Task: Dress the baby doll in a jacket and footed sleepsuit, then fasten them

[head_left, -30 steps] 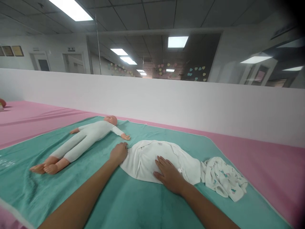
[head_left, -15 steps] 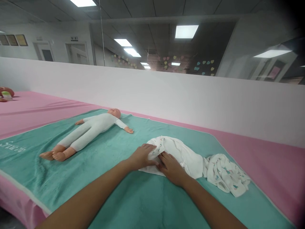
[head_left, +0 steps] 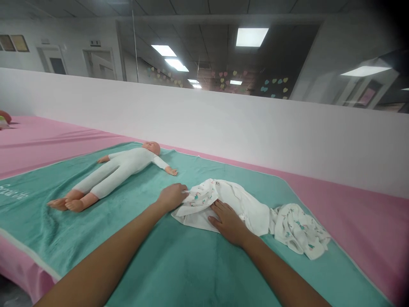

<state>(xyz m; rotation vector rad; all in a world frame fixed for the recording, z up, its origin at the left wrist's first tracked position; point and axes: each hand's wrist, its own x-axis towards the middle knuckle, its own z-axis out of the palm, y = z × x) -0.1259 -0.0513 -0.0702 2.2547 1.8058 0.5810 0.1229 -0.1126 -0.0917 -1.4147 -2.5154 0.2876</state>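
A white baby garment [head_left: 243, 202] with a small printed pattern lies on a teal towel [head_left: 179, 264]. My left hand [head_left: 172, 197] pinches the garment's left edge, which is folded over and shows the printed side. My right hand [head_left: 227, 224] lies flat on the garment's near edge, fingers stretched out. A baby doll [head_left: 118, 170] in a white suit lies on its back to the left, arms spread, apart from both hands.
A second crumpled printed cloth [head_left: 300, 234] lies right of the garment. The towel covers a pink padded surface [head_left: 351, 204] that runs to a low white wall [head_left: 223, 123]. Small objects [head_left: 4, 119] sit at the far left edge.
My left hand has drawn the garment's folded edge back toward the left, spreading it. My right hand has stayed pressed on the garment. The view has shifted slightly.
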